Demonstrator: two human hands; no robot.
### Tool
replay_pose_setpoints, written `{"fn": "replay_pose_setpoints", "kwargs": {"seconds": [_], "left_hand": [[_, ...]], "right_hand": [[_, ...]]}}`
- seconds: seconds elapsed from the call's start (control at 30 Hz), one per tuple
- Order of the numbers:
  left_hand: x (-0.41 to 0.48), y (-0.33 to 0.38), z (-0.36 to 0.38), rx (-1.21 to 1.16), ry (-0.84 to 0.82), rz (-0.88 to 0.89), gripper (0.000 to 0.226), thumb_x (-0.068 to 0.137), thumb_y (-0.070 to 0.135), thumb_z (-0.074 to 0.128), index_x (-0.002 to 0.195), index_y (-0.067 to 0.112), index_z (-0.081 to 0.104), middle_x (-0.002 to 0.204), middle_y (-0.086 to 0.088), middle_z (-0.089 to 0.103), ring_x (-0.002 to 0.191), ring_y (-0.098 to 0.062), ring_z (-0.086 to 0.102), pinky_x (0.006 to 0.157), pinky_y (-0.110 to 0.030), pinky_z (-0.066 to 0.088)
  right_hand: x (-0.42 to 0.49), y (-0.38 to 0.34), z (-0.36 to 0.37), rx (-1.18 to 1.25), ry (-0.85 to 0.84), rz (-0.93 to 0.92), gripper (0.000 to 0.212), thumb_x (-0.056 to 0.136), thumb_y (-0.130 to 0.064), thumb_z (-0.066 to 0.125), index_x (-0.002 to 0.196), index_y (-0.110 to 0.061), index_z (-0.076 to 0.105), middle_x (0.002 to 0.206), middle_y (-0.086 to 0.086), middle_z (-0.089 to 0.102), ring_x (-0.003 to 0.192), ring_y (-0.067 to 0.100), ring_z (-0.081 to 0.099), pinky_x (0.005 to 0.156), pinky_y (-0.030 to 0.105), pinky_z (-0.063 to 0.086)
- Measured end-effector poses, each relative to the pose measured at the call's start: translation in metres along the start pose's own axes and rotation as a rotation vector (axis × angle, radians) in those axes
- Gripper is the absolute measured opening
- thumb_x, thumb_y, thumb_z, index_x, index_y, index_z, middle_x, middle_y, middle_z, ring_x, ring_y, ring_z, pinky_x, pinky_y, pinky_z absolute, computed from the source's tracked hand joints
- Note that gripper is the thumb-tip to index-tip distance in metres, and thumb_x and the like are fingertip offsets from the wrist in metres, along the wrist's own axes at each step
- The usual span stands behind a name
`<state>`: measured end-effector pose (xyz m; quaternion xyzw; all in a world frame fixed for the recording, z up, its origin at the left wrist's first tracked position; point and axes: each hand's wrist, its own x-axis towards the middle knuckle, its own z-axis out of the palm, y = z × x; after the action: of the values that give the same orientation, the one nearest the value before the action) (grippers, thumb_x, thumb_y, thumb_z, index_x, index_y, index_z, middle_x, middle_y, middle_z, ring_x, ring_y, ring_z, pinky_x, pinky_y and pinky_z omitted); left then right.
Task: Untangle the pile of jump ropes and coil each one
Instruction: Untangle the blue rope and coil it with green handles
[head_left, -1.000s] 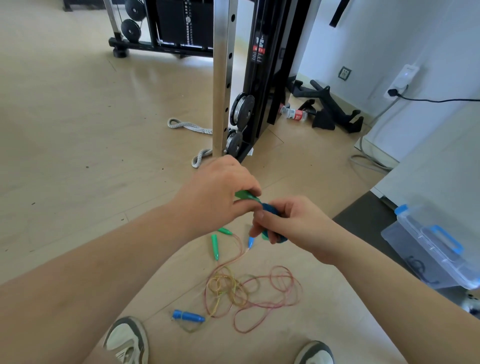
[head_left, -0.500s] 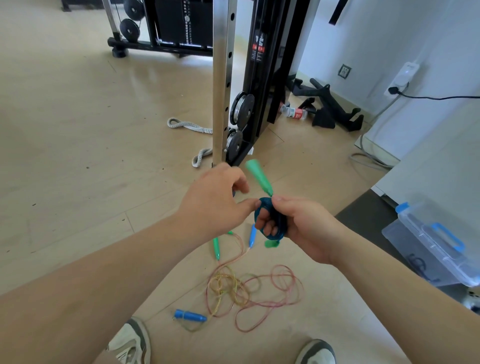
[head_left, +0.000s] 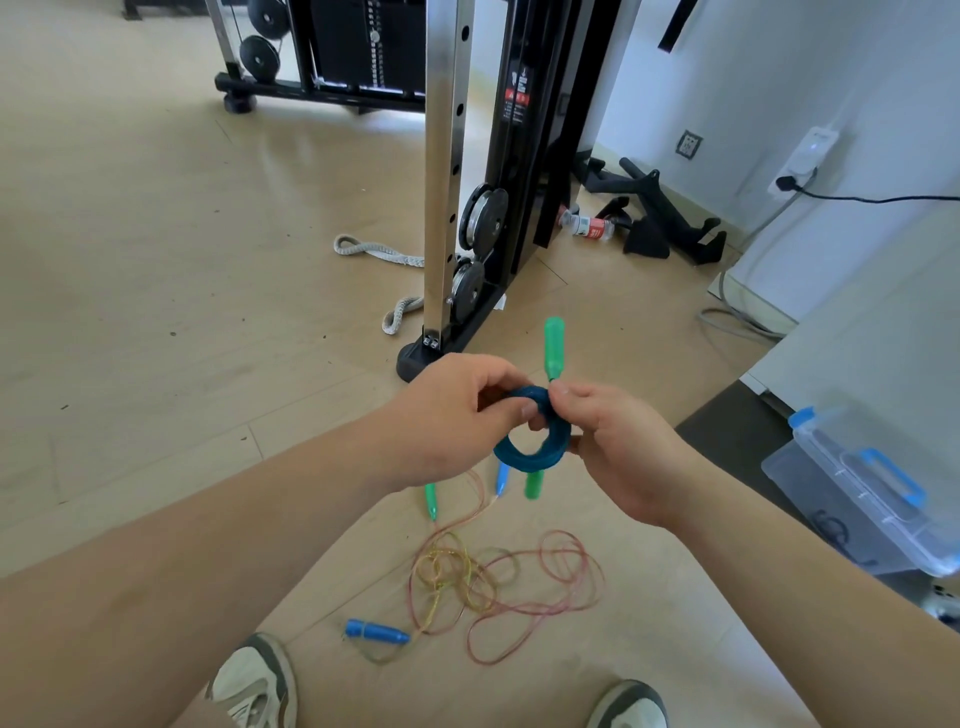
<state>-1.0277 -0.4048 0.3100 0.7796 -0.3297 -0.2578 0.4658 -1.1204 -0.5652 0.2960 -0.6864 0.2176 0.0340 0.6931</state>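
A small tight coil of blue rope (head_left: 535, 451) hangs in the air between my hands. My left hand (head_left: 457, 415) pinches the coil's top left. My right hand (head_left: 618, 452) grips its right side. One green handle (head_left: 554, 347) sticks up above the coil and a second green handle (head_left: 534, 484) hangs below it. On the floor beneath lies a loose tangle of red and yellow ropes (head_left: 498, 582), with a blue handle (head_left: 375, 632) at its left, another blue handle (head_left: 502, 478) and a green handle (head_left: 431, 501) at its far side.
A cable machine's steel post (head_left: 441, 208) stands on the wooden floor just beyond my hands, with a grey rope (head_left: 374, 252) beside it. A clear plastic box with blue clips (head_left: 862, 493) sits at the right on a dark mat. My shoes (head_left: 254, 686) are at the bottom edge.
The green handle has swung up from my left hand's grip to stand above the coil. The blue coil has come into full view as both hands rose slightly.
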Motion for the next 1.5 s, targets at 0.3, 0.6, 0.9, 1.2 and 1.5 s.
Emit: {"fn": "replay_pose_setpoints", "kwargs": {"seconds": [0.3, 0.6, 0.9, 1.2, 1.5], "left_hand": [[-0.001, -0.002, -0.003, -0.114, 0.005, -0.208, 0.015, 0.096, 0.038, 0.067, 0.103, 0.025, 0.069, 0.099, 0.001, 0.074, 0.094, -0.014, 0.07, 0.082, -0.026, 0.06], [-0.002, 0.001, -0.007, -0.333, 0.034, -0.119, 0.013, 0.1, 0.016, 0.064, 0.1, 0.016, 0.077, 0.077, 0.0, 0.075, 0.07, -0.005, 0.07, 0.07, -0.021, 0.061], [0.004, -0.006, -0.009, -0.244, 0.131, -0.038, 0.016, 0.1, 0.014, 0.063, 0.106, 0.013, 0.077, 0.08, -0.008, 0.073, 0.072, -0.007, 0.068, 0.074, -0.025, 0.063], [0.003, -0.011, -0.01, -0.167, 0.096, -0.016, 0.018, 0.101, 0.014, 0.061, 0.107, 0.018, 0.077, 0.084, -0.008, 0.074, 0.078, -0.018, 0.071, 0.076, -0.023, 0.062], [0.002, -0.011, -0.012, -0.095, 0.058, 0.036, 0.019, 0.101, 0.012, 0.06, 0.106, 0.019, 0.077, 0.084, -0.009, 0.073, 0.075, -0.01, 0.067, 0.07, -0.018, 0.057]], "right_hand": [[0.001, 0.008, 0.004, 0.128, -0.018, -0.003, 0.044, 0.112, -0.03, 0.033, 0.13, -0.001, 0.06, 0.105, 0.016, 0.065, 0.103, 0.029, 0.063, 0.109, 0.054, 0.048], [0.005, 0.012, 0.01, 0.164, 0.044, 0.043, 0.041, 0.111, -0.036, 0.037, 0.124, -0.009, 0.066, 0.113, 0.025, 0.067, 0.09, 0.032, 0.06, 0.073, 0.038, 0.055], [0.007, 0.01, 0.005, 0.4, 0.148, 0.172, 0.023, 0.107, -0.025, 0.05, 0.106, -0.011, 0.069, 0.104, 0.01, 0.078, 0.091, 0.019, 0.075, 0.073, 0.033, 0.051], [0.008, 0.01, -0.002, 0.366, 0.216, 0.162, 0.018, 0.105, -0.02, 0.054, 0.12, -0.011, 0.061, 0.092, 0.003, 0.075, 0.086, 0.021, 0.074, 0.071, 0.037, 0.052], [0.003, 0.008, 0.001, 0.061, 0.156, 0.099, 0.046, 0.094, -0.008, 0.07, 0.137, -0.012, 0.052, 0.091, 0.015, 0.076, 0.075, 0.022, 0.072, 0.07, 0.034, 0.059]]}}
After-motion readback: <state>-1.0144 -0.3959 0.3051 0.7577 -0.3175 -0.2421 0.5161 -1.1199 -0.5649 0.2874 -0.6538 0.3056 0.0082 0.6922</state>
